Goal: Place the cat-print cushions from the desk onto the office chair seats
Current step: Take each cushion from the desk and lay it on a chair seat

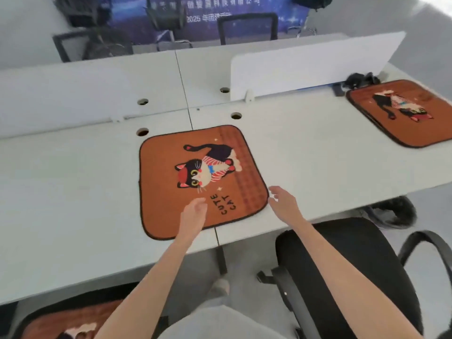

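While both hands are held out over the near edge of the desk, nothing is gripped yet: the left hand is seen above the near part of the middle cushion, its fingers loosely bent and holding nothing, and whether it touches the fabric cannot be told; the right hand is spread with relaxed fingers just beside the cushion's near right corner. The two hands are kept apart, one to each side of that corner. A second cushion is left lying far to the right on the desk, beside a dark bundle near the white divider. A third cushion is already seated on the chair at the lower left, so roughly a third of the task can be judged done. The black office chair at the right is shown bare and turned at an angle. If only one corner is pinched, the thin, floppy mat is likely to be folded or dragged off the desk edge. If the castored chair is nudged during placement, the seat could be missed and the cushion dropped to the floor.
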`<state>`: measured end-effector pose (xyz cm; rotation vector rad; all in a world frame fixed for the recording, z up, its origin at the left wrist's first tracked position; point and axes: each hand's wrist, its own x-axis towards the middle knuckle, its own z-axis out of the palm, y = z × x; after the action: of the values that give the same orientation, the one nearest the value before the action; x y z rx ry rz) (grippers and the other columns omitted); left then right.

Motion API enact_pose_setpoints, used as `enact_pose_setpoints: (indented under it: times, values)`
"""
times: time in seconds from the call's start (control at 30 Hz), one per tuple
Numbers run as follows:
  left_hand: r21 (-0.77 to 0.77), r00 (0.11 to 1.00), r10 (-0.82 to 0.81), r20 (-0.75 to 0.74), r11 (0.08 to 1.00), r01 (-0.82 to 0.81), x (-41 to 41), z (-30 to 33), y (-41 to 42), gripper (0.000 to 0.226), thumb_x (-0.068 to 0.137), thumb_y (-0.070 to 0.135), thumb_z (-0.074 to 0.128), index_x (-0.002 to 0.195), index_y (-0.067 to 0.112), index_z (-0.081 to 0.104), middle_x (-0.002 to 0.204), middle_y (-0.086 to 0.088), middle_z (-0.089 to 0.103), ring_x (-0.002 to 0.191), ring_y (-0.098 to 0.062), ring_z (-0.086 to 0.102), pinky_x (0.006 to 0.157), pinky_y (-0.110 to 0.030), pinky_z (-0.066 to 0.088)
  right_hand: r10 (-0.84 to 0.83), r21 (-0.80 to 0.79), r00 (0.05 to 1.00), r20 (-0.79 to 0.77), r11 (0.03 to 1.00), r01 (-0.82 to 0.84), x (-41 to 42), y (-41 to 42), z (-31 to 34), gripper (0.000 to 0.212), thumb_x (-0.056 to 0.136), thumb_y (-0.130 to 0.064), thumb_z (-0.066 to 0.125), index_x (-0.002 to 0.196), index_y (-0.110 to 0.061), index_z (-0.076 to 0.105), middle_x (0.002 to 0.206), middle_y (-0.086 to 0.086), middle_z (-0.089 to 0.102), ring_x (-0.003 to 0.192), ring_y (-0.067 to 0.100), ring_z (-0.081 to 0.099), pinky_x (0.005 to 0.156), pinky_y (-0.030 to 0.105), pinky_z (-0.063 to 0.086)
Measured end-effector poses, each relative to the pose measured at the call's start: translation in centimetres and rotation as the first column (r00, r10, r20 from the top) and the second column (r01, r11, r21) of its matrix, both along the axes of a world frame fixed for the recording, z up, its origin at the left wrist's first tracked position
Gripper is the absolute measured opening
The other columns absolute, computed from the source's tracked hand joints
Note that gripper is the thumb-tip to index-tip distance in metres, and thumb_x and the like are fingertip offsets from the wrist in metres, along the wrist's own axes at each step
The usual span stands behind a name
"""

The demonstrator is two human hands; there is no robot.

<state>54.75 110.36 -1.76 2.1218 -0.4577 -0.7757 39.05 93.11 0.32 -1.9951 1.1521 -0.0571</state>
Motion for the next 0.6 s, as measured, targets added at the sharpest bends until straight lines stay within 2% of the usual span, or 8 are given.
enact_pose_setpoints:
  times: [0.1,0.2,0.33,0.4,0.5,0.6]
  values:
    - [0.115,0.985,0.134,0.108,0.983,-0.146,6.5,-0.4,0.9,0.037,0.094,0.013,0.041,0.13,0.007,0.048,0.136,-0.013,0.051,0.126,-0.029,0.047,0.108,-0.036,0.033,0.063,-0.065,0.992,-0.107,0.995,-0.07,6.4,-2.3,-1.7,0.041,0.087,-0.011,0.044,0.126,-0.002,0.048,0.126,0.018,0.056,0.118,0.033,0.05,0.101,0.036,0.036]
    - [0.18,0.957,0.252,0.142,0.944,-0.275,11.4,-1.4,1.9,0.047,0.09,0.014,0.046,0.135,0.002,0.04,0.138,-0.02,0.046,0.13,-0.035,0.04,0.11,-0.04,0.028,0.022,-0.14,0.969,-0.248,0.988,-0.059,10.1,-4.2,-3.5,0.045,0.088,-0.017,0.045,0.128,0.002,0.041,0.126,0.023,0.051,0.12,0.036,0.045,0.103,0.039,0.031]
    - [0.244,0.944,0.313,0.101,0.912,-0.328,15.2,-3.1,2.7,0.049,0.085,0.017,0.047,0.131,0.001,0.04,0.13,-0.024,0.051,0.12,-0.04,0.046,0.105,-0.048,0.037,-0.009,-0.127,0.922,-0.387,0.991,-0.043,12.9,-4.6,-4.6,0.056,0.093,-0.031,0.044,0.137,0.001,0.029,0.138,0.021,0.041,0.127,0.035,0.039,0.103,0.04,0.032]
    - [0.24,0.928,0.368,0.055,0.897,-0.37,15.6,-2.9,2.3,0.053,0.086,0.014,0.049,0.135,0.001,0.033,0.132,-0.024,0.05,0.119,-0.041,0.048,0.102,-0.048,0.041,-0.093,-0.144,0.906,-0.413,0.989,0.036,13.9,-4.7,-5.0,0.054,0.093,-0.033,0.047,0.135,-0.003,0.032,0.137,0.019,0.04,0.126,0.034,0.038,0.1,0.043,0.036]
    - [0.257,0.903,0.423,0.077,0.866,-0.428,15.7,-2.8,1.5,0.06,0.087,0.016,0.049,0.139,0.0,0.024,0.136,-0.026,0.043,0.125,-0.042,0.042,0.104,-0.05,0.038,-0.233,-0.124,0.879,-0.416,0.972,0.199,14.7,-5.1,-5.5,0.057,0.091,-0.036,0.051,0.134,-0.005,0.033,0.138,0.019,0.036,0.127,0.033,0.034,0.101,0.047,0.034]
    - [0.285,0.902,0.42,0.097,0.857,-0.43,16.1,-3.4,1.0,0.065,0.088,0.019,0.05,0.143,0.001,0.02,0.14,-0.027,0.037,0.129,-0.042,0.036,0.107,-0.05,0.034,-0.274,-0.131,0.861,-0.427,0.962,0.241,15.0,-5.6,-5.7,0.062,0.09,-0.038,0.052,0.136,-0.005,0.029,0.141,0.018,0.032,0.128,0.033,0.032,0.103,0.046,0.034]
